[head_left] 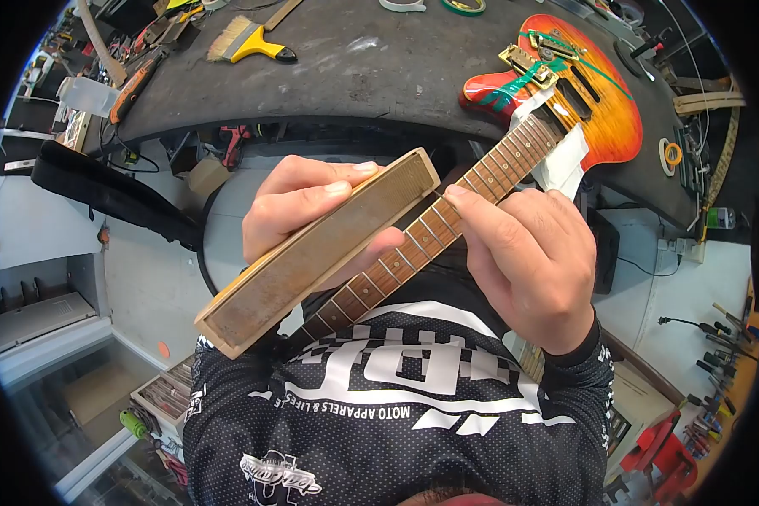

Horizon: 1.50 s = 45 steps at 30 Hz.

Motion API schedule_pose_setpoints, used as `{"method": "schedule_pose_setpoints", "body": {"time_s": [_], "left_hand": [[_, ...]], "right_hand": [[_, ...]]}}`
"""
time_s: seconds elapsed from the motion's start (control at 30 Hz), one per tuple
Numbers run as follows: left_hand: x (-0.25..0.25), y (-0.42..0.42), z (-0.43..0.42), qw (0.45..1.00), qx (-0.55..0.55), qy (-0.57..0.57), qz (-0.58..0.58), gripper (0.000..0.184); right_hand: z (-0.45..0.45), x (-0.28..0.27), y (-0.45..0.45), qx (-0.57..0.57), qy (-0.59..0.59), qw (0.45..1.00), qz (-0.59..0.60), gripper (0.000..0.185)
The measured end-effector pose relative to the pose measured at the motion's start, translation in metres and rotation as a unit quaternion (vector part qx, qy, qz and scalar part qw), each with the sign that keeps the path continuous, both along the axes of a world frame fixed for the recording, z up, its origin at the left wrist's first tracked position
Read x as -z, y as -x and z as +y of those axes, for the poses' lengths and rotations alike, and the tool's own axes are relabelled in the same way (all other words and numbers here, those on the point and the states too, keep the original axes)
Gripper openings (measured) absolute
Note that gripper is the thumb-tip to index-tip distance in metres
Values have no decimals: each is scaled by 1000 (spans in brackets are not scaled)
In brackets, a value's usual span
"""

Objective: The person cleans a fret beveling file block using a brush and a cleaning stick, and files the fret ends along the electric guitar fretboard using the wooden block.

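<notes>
Right in front of the chest: a long wooden block (316, 260), tilted, its worn brown face and pale rim turned toward the printed black shirt (426, 367).
Grip on the block: the left hand (280, 211) pinches it, digits showing along both long edges around its middle.
Block's handling: probably stiff and fairly light, with smooth sides that might slip; its long edges look the best hold, leaving the broad face free.
Block and frets: the block lies across the view of the guitar neck (433, 234); whether they touch, I cannot tell.
Right hand at the neck: the right hand (527, 257) is curled, index fingertip beside the fretboard and near the block's upper end; its thumb is hidden, so I cannot tell whether it pinches anything.
Neck's handling: likely rigid, its frets easily marked; the edges seem the safer hold.
Past the hands: white paper (567, 162) lies where the neck meets the glossy sunburst guitar body (611, 126), which carries green tape (514, 88) and rests on the bench.
Far bench: a yellow-handled brush (253, 42) on the dark workbench (337, 97).
</notes>
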<state>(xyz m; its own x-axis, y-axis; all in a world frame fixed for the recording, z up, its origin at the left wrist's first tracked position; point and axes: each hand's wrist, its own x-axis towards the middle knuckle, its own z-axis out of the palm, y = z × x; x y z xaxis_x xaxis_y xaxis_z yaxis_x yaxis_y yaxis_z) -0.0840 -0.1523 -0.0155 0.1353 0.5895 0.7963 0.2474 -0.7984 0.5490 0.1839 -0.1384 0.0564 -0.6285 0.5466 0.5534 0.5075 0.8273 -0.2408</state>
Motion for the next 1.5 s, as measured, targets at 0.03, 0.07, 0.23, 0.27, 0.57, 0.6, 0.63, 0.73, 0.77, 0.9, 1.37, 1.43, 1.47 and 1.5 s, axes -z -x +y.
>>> {"method": "schedule_pose_setpoints", "body": {"time_s": [0.03,0.07,0.23,0.27,0.57,0.6,0.63,0.73,0.77,0.9,1.37,1.43,1.47,1.5], "left_hand": [[0,-1,0,1000,2,0,-1,69],[0,-3,-1,1000,4,-1,-2,69],[-1,-9,-6,1000,12,14,16,70],[1,-5,-4,1000,5,12,10,70],[-2,-3,-3,1000,-4,11,19,71],[-1,-3,-2,1000,-2,8,15,71],[0,-4,-2,1000,0,5,12,71],[1,-17,-6,999,30,2,10,70],[0,-16,-6,1000,17,-1,6,70],[-2,-3,0,1000,-13,-8,19,72],[-3,-5,-2,1000,-12,-11,4,68],[-4,-3,-2,1000,-16,-5,16,68],[-2,-4,0,1000,-13,-21,10,69],[-1,-4,0,1000,-6,-18,7,69]], "right_hand": [[1,1,0,-2,-4,1000,2,57],[2,1,1,-3,-9,1000,4,57],[3,1,1,-6,-17,1000,7,56],[3,0,1,-5,-14,1000,4,55],[3,-1,1,-5,-9,1000,8,54],[3,1,2,-6,-12,1000,7,54],[4,2,3,-6,-14,1000,15,53],[6,5,9,-4,-17,999,36,49],[6,4,9,-4,-17,999,35,49],[2,-2,2,-7,-18,1000,6,52],[3,-4,1,-10,-14,1000,-13,52],[5,-3,3,-9,-16,1000,0,51],[6,-2,4,-8,-17,1000,10,50],[6,1,6,-6,-19,999,27,49]]}}
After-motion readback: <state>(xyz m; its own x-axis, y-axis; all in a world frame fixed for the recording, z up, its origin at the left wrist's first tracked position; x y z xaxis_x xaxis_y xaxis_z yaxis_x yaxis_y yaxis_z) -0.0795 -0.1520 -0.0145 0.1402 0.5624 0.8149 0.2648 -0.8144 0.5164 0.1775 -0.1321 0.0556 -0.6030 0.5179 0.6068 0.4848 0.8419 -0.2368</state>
